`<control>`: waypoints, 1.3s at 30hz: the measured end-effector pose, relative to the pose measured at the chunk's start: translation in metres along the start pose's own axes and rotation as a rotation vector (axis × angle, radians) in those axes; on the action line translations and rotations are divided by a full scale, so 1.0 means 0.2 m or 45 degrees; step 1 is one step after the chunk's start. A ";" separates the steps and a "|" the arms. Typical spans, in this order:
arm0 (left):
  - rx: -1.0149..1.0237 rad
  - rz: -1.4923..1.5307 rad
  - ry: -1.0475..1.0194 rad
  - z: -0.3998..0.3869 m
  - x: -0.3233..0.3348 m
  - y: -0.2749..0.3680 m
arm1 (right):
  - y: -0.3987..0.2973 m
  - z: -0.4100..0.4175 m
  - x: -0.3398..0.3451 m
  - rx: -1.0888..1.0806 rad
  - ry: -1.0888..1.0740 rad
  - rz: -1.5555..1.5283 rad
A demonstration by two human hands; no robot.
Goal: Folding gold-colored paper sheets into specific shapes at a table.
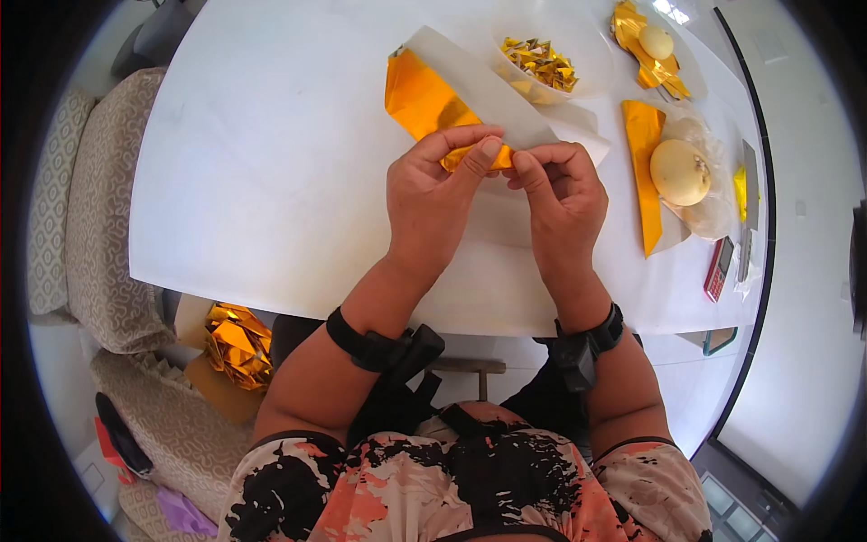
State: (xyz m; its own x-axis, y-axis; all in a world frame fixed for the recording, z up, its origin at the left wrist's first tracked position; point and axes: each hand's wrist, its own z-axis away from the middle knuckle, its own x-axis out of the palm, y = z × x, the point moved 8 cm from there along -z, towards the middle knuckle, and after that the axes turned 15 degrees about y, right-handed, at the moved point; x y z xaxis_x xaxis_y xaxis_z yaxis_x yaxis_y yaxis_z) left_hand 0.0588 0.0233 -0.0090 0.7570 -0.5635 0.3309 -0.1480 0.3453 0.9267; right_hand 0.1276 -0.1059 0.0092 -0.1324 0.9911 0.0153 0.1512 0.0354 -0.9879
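Observation:
Over the white table, my left hand (437,193) and my right hand (562,200) pinch the near edge of a gold foil paper sheet (433,95) between thumbs and fingers. The sheet has a pale grey-white back and slants up to the left, its edge folded at my fingertips. Just beyond my hands stands a translucent plastic bowl (525,87) with many small folded gold foil pieces (542,64). To the right of my right hand, a round cream-coloured object (680,173) rests on another gold foil sheet (642,156) and crumpled clear plastic.
At the far right lie crumpled gold foil (630,30) with a smaller round object (656,43), a red keypad phone (718,269) and a yellow packet (740,193). Below the table's left edge (223,305), a cardboard box (193,318) holds gold foil pieces, beside patterned sofas (122,203).

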 end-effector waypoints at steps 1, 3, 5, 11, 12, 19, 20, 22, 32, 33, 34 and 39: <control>0.013 -0.008 -0.003 0.00 0.00 0.00 | 0.00 0.00 0.00 0.020 0.009 -0.016; 0.006 -0.001 0.010 0.00 0.00 -0.01 | 0.00 0.00 0.00 0.014 0.002 -0.028; 0.000 0.005 0.023 -0.01 0.01 -0.02 | 0.00 0.00 0.00 0.007 -0.006 -0.041; 0.101 0.044 0.065 0.00 0.01 0.01 | 0.00 0.01 0.00 0.019 0.014 -0.052; 0.114 0.028 0.073 0.00 0.01 0.01 | -0.01 0.01 0.00 0.007 0.022 -0.051; 0.169 0.070 0.112 0.00 0.01 0.02 | -0.02 0.02 0.00 -0.011 0.050 -0.119; 0.169 0.070 0.111 0.00 0.01 0.02 | -0.02 0.02 0.00 -0.011 0.050 -0.118; 0.178 0.071 0.131 0.00 0.00 0.01 | -0.02 0.02 0.00 -0.006 0.037 -0.104; 0.225 0.029 0.177 0.01 0.00 0.02 | -0.02 0.03 0.00 -0.071 0.062 -0.142; 0.246 0.032 0.184 0.01 0.00 0.02 | -0.02 0.03 0.00 -0.056 0.057 -0.136; 0.268 0.035 0.192 0.01 -0.01 0.03 | -0.01 0.03 0.00 -0.041 0.051 -0.130; 0.239 0.028 0.215 0.01 0.00 0.04 | -0.04 0.03 0.00 -0.040 0.091 -0.113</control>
State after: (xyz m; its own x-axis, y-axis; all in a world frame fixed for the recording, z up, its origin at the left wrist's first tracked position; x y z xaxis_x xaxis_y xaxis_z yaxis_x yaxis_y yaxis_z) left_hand 0.0559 0.0245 -0.0018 0.8457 -0.4182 0.3316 -0.2693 0.2020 0.9416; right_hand 0.1209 -0.1072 0.0167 -0.0765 0.9905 0.1146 0.1723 0.1264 -0.9769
